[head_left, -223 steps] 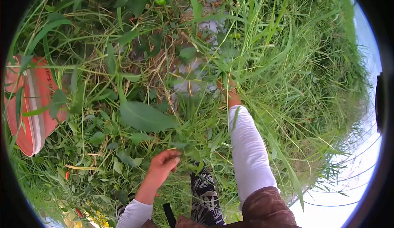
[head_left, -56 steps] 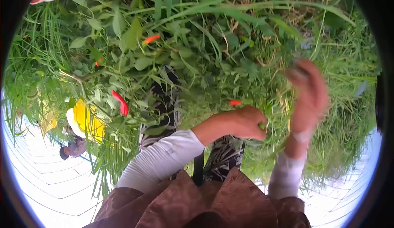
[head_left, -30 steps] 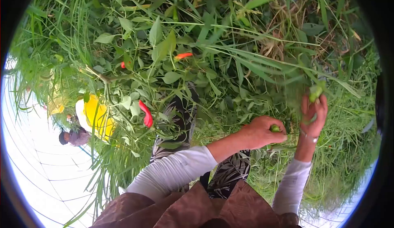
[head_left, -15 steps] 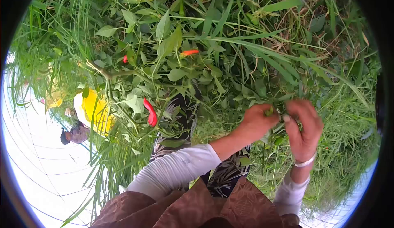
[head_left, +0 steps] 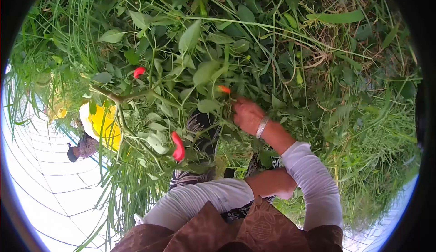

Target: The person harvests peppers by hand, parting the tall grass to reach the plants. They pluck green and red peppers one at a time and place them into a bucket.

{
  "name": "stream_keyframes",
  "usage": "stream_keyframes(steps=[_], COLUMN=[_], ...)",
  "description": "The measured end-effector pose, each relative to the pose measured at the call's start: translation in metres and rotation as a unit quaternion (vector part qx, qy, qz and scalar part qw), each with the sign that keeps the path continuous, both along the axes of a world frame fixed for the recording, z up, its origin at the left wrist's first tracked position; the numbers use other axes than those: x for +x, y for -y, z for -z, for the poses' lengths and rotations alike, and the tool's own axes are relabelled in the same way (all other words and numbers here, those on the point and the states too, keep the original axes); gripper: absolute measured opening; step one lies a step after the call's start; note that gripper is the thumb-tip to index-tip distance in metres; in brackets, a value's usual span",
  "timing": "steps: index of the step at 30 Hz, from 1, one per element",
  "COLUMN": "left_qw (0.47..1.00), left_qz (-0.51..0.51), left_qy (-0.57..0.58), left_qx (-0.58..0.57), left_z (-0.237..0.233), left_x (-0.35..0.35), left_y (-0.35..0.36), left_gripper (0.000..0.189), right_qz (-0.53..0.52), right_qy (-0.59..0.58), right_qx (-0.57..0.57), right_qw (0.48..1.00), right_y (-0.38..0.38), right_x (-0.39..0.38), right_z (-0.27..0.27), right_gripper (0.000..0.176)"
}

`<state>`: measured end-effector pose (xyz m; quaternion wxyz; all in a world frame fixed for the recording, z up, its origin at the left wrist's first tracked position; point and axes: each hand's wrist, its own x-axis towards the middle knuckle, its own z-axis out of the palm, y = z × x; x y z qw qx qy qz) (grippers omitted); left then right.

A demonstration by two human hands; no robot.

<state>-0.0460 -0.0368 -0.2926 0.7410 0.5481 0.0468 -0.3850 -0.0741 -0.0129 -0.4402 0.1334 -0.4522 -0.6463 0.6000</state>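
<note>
My right hand (head_left: 249, 116), with a pale bracelet on its wrist, reaches into the leafy chili plant (head_left: 207, 106). Its fingers are bent together among the leaves, just below a small orange chili pepper (head_left: 224, 89); what they grip is hidden. My left hand (head_left: 285, 189) is low in front of my body, partly behind my right forearm, with its fingers out of sight. A larger red chili pepper (head_left: 178, 146) hangs left of my right hand, and a smaller red chili pepper (head_left: 139, 72) hangs farther up the plant.
Tall grass (head_left: 381, 129) surrounds the plant. A bare woody branch (head_left: 119, 99) forks at the left. Beyond it are a yellow object (head_left: 103, 122) and another person (head_left: 81, 148) near a pale, netted background. Patterned trousers (head_left: 202, 127) show through the leaves.
My hands were together at the right, a green pepper in my left fingers. My right hand has crossed left into the plant; my left has dropped lower. The orange pepper has shifted down, nearby leaves blurring.
</note>
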Motion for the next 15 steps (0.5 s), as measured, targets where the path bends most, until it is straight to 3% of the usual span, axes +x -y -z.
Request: stream_keyframes(steps=[2,3,5,6,8,10,12,14,15], left_qw=[1.000,1.000,0.996,0.996,0.994,0.995,0.995,0.996,0.995], left_qz=[0.000,0.000,0.075,0.076,0.074,0.070,0.057,0.046,0.041], left_qy=[0.015,0.016,0.031,0.030,-0.053,-0.056,-0.063,-0.069,-0.073], left_qx=[-0.009,-0.005,-0.041,-0.036,-0.061,-0.051,-0.045,-0.044,-0.045], left_z=[0.002,0.003,0.004,0.001,-0.002,-0.002,-0.001,0.000,0.000], left_x=[-0.003,0.000,0.011,0.015,0.020,0.020,0.019,0.019,0.018], left_y=[0.003,-0.003,-0.032,-0.042,-0.057,-0.057,-0.056,-0.055,-0.055], left_gripper=[0.033,0.033,0.026,0.026,0.023,0.022,0.022,0.021,0.021], right_qz=[0.081,0.082,0.258,0.260,0.347,0.418,0.431,0.313,0.286], right_qy=[0.078,0.079,0.160,0.158,0.020,0.009,0.106,0.147,0.147], right_qx=[-0.113,-0.109,0.049,0.053,0.066,0.116,0.084,-0.099,-0.115], right_qw=[0.987,0.987,0.951,0.951,0.935,0.901,0.892,0.933,0.940], right_y=[-0.047,-0.063,-0.096,-0.114,-0.154,-0.197,-0.230,-0.246,-0.243], right_x=[0.031,0.041,0.056,0.060,0.059,0.047,0.031,0.020,0.011], right_z=[-0.020,-0.024,-0.027,-0.028,-0.023,-0.005,0.020,0.034,0.040], right_gripper=[0.026,0.026,0.022,0.022,0.023,0.020,0.023,0.028,0.029])
